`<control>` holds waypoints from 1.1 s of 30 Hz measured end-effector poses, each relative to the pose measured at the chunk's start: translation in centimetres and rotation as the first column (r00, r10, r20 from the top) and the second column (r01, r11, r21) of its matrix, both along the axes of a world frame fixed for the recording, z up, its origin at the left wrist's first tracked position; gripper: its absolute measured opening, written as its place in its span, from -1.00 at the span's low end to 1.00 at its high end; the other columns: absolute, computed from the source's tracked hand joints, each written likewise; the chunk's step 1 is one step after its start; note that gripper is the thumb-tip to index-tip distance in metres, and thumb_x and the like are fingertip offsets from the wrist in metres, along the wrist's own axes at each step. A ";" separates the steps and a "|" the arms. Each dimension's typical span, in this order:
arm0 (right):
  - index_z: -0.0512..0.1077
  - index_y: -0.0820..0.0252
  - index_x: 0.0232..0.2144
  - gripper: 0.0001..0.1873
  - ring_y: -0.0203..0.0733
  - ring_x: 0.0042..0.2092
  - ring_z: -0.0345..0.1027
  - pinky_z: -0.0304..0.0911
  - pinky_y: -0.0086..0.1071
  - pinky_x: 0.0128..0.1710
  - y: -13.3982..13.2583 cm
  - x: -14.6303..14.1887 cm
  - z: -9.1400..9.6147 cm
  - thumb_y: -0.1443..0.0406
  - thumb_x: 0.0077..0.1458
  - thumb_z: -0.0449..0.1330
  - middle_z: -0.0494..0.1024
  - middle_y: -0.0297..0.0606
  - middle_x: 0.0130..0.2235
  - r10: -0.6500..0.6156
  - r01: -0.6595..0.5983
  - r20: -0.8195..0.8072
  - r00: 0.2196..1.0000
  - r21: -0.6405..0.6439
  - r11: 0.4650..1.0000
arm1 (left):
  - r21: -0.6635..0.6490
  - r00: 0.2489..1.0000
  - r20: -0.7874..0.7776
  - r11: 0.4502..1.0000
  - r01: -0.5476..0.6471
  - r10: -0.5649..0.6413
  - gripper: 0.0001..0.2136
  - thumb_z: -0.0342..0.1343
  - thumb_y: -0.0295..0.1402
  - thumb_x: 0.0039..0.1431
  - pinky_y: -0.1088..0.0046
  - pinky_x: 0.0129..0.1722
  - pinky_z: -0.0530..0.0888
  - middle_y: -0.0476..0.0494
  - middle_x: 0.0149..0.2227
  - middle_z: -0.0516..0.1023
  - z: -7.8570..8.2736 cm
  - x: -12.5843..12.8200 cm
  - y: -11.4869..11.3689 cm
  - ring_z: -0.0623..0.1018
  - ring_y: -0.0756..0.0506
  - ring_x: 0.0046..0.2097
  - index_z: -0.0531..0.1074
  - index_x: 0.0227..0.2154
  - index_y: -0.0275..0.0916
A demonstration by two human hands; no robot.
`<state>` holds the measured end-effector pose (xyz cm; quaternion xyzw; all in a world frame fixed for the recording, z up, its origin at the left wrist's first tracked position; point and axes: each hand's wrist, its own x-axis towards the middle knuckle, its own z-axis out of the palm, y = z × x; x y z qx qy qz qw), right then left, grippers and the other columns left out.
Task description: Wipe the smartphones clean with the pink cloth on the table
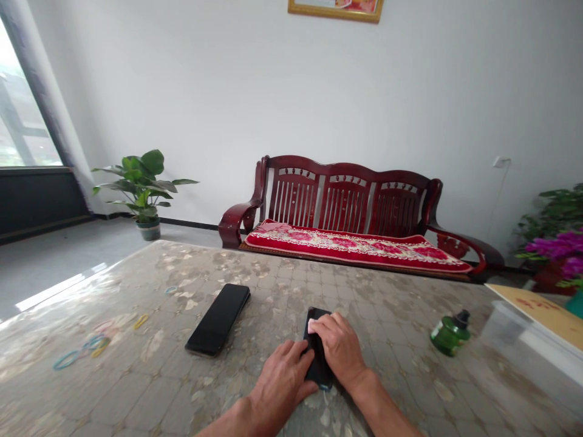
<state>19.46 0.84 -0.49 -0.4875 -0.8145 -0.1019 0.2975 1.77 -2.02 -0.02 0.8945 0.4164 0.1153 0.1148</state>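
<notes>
Two hands worked one black phone (320, 371), flat on the marbled table (136, 388) — the left hand (282, 379) gripped its side with curled fingers, the right hand (339, 349) lay across it, fingertips bent, pinning a small white pad (312, 326).

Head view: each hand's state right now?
Left hand: closed on the black phone edge.
Right hand: closed, pressing a small white pad onto that phone.

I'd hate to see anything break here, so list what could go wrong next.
1. The phone lies on a glossy table under the left hand and right hand; pressure could make it slide.
2. The green bottle sits near the right forearm and might get knocked.
</notes>
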 end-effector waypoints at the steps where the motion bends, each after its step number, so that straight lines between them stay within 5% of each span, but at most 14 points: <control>1: 0.51 0.04 -0.29 -0.83 -0.18 -0.23 0.31 0.21 -0.34 -0.19 0.1 0.0 -0.1 0.42 0.23 0.17 0.53 -0.35 -0.32 -0.003 0.003 -0.005 1.000 0.006 1.000 | 0.005 1.000 0.001 1.000 -0.001 0.001 -0.62 0.28 -0.23 0.15 0.21 0.13 0.37 -0.15 0.12 0.45 0.1 0.0 -0.1 0.44 -0.24 0.07 0.44 0.01 -0.19; 10: 0.50 0.07 -0.25 -0.78 -0.18 -0.19 0.34 0.25 -0.34 -0.14 0.3 0.4 -0.7 0.46 0.23 0.12 0.54 -0.32 -0.25 0.073 -0.079 -0.107 0.992 -0.062 0.995 | 0.024 1.000 0.002 1.000 0.006 -0.006 -0.65 0.27 -0.20 0.17 0.24 0.09 0.40 -0.13 0.06 0.48 0.6 -0.1 -0.2 0.46 -0.22 0.03 0.45 -0.02 -0.19; 23: 0.45 0.09 -0.25 -0.80 -0.19 -0.10 0.38 0.29 -0.31 -0.06 -0.7 0.8 0.1 0.44 0.27 0.07 0.54 -0.30 -0.16 0.164 -0.192 -0.159 0.973 -0.181 0.965 | 0.024 0.997 0.083 1.000 -0.001 -0.001 -0.60 0.28 -0.22 0.15 0.22 0.13 0.38 -0.11 0.11 0.45 -1.1 -0.4 0.0 0.44 -0.22 0.06 0.41 0.03 -0.14; 28: 0.44 0.07 -0.22 -0.80 -0.19 -0.06 0.39 0.29 -0.33 -0.03 -1.6 0.8 0.3 0.45 0.24 0.09 0.54 -0.31 -0.11 0.147 -0.178 -0.166 0.975 -0.192 0.965 | 0.026 0.997 0.076 1.000 0.006 -0.008 -0.59 0.26 -0.22 0.18 0.22 0.15 0.36 -0.12 0.13 0.44 -1.3 -0.4 0.1 0.42 -0.22 0.09 0.39 0.06 -0.16; 33: 0.46 0.09 -0.26 -0.75 -0.20 -0.08 0.39 0.28 -0.35 -0.04 0.4 0.9 0.1 0.52 0.20 0.08 0.55 -0.32 -0.15 0.055 -0.082 -0.156 0.986 -0.172 0.982 | 0.013 0.998 0.057 1.000 0.008 -0.008 -0.59 0.25 -0.23 0.18 0.22 0.14 0.38 -0.12 0.13 0.44 -1.0 -0.5 0.1 0.43 -0.22 0.08 0.39 0.08 -0.14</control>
